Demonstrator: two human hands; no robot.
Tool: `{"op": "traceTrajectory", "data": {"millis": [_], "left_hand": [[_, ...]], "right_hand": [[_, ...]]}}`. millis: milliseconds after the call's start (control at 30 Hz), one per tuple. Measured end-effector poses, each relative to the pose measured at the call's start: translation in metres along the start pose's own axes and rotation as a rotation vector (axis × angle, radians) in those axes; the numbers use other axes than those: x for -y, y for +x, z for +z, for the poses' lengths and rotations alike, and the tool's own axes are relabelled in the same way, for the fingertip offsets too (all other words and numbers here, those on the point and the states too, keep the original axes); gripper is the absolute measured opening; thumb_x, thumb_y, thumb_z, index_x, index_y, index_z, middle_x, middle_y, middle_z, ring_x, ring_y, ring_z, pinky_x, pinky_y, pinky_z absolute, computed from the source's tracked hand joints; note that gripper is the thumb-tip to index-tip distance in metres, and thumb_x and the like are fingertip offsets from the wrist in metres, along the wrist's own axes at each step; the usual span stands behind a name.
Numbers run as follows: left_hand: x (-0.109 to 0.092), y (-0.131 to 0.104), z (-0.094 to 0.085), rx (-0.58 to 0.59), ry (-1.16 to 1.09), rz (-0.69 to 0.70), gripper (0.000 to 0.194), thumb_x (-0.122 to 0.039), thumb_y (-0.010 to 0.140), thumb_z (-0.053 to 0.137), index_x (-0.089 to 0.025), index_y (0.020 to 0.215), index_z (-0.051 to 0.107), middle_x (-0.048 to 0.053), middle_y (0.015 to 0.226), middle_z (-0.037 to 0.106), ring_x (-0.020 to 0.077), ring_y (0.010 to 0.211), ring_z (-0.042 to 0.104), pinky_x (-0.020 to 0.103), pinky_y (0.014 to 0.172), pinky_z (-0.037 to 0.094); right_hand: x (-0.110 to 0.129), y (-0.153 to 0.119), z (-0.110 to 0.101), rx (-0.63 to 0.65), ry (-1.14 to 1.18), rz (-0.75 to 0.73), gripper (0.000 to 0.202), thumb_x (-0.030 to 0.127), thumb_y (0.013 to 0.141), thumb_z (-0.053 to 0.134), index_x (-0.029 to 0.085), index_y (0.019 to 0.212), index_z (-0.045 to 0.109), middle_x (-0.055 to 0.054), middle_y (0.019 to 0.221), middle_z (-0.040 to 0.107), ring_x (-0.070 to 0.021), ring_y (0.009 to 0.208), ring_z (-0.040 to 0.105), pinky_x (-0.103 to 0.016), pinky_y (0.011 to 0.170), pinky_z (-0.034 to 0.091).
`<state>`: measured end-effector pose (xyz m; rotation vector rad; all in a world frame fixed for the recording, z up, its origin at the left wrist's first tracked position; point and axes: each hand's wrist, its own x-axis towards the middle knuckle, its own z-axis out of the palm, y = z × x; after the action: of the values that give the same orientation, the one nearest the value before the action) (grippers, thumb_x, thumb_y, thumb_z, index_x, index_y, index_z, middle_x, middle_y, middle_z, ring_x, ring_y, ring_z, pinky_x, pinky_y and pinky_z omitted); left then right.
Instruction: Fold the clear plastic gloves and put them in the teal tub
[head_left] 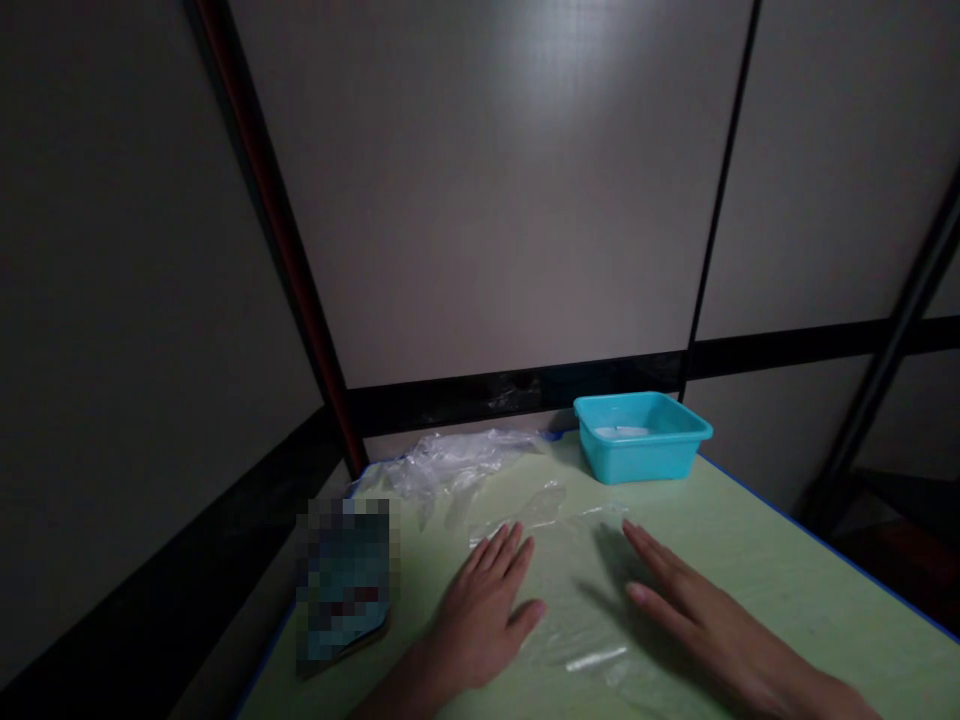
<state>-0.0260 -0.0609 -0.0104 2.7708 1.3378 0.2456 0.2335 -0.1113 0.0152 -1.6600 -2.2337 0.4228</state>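
A clear plastic sheet or bag (574, 590) lies flat on the light green table (780, 560), between and under my hands. My left hand (487, 610) rests palm down at its left side, fingers stretched out and thumb apart. Over the right side of the plastic, my right hand (690, 610) is tilted on edge, with its fingers extended and the thumb apart from them. A shadow falls on the table to its left. Neither hand grips anything.
Crumpled clear plastic (457, 465) is heaped at the table's back left. A turquoise basin (645, 455) with something whitish inside stands at the back right. At the left edge lies a pixelated item (345, 580). Pale panels rise behind the table.
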Motion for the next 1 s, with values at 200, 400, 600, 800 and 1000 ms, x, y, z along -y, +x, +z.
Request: {"op": "traceTrajectory", "data": {"millis": [200,400,600,800,1000], "left_hand": [[-0.004,-0.001,-0.006,-0.008,-0.034,0.003,0.056,-0.047,0.085,0.034,-0.021,0.133,0.023,0.004,0.141,0.016,0.0208,0.129,0.01,0.038,0.105,0.013],[-0.008,-0.003,-0.012,0.039,-0.067,-0.02,0.059,-0.048,0.083,0.038,-0.022,0.134,0.022,0.002,0.142,0.012,0.0207,0.129,0.011,0.037,0.106,0.014],[-0.007,0.0,-0.011,0.065,-0.081,-0.069,0.06,-0.046,0.081,0.042,-0.023,0.134,0.023,0.003,0.142,0.013,0.0206,0.129,0.011,0.039,0.105,0.014],[0.002,-0.004,-0.023,0.145,-0.087,-0.166,0.064,-0.045,0.077,0.047,-0.019,0.132,0.028,0.007,0.141,0.016,0.0233,0.129,0.012,0.041,0.104,0.016],[-0.017,0.021,-0.045,0.157,-0.028,-0.197,0.062,-0.039,0.078,0.043,-0.005,0.129,0.032,0.016,0.138,0.02,0.0256,0.127,0.015,0.038,0.104,0.017]], "right_hand": [[0.019,0.09,0.001,0.089,-0.038,-0.4,0.064,0.051,0.086,0.027,0.013,0.136,0.015,-0.006,0.141,0.012,-0.0191,0.129,0.012,-0.036,0.105,0.016],[-0.001,0.123,0.037,0.089,-0.158,-0.376,0.068,0.056,0.085,0.023,0.01,0.134,0.021,-0.012,0.139,0.017,-0.0228,0.128,0.014,-0.041,0.104,0.018],[-0.001,0.119,0.036,0.059,-0.21,-0.332,0.066,0.053,0.086,0.019,0.008,0.134,0.022,-0.013,0.139,0.019,-0.0196,0.128,0.016,-0.037,0.104,0.018],[-0.002,0.122,0.032,0.074,-0.216,-0.323,0.053,0.039,0.089,0.019,0.012,0.134,0.022,-0.008,0.139,0.02,-0.0182,0.127,0.019,-0.039,0.103,0.018],[-0.005,0.122,0.037,0.046,-0.22,-0.34,0.052,0.034,0.088,0.022,0.011,0.134,0.024,-0.009,0.139,0.02,-0.0184,0.127,0.019,-0.039,0.103,0.019]]}}
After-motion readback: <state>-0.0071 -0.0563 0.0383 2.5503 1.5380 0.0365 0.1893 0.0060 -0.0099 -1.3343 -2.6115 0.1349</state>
